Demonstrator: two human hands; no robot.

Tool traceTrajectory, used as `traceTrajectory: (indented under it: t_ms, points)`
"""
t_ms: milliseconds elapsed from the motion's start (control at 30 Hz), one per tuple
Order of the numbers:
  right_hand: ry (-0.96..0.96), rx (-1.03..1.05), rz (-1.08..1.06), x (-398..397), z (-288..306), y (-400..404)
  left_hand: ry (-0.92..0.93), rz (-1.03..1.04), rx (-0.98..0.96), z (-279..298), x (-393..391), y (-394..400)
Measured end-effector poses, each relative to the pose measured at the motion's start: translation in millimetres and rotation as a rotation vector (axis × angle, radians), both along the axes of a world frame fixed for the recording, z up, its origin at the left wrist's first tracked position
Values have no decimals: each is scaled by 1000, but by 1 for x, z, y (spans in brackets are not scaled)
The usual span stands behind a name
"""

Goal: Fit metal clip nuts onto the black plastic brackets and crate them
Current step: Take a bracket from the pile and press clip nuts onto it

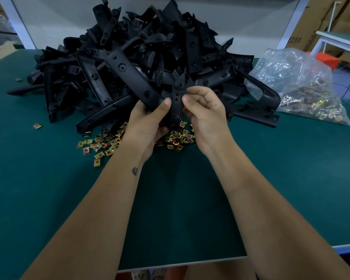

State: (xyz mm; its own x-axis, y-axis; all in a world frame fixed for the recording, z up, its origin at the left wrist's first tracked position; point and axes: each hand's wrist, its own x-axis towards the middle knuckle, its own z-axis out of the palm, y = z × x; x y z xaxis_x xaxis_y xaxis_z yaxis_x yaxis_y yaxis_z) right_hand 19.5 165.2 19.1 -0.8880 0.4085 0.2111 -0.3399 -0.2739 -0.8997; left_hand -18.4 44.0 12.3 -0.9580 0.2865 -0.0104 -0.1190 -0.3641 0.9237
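Bracket (176, 102) held upright before the black heap (133, 57), left hand (150, 122) gripping it, right hand (202, 110) pinching at its slot; a crooked clip nut could jam or drop.

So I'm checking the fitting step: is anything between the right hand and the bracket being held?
Nothing visible. The right hand already pinches at the edge of the bracket, which the left hand grips, above the loose clip nuts.
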Motion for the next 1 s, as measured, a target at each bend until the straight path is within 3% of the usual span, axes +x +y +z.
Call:
traceTrajectory:
  t_ms: [1000]
  points:
    - [5, 104, -57, 0, -3, -3, 134, 36, -156, -7, -3, 6]
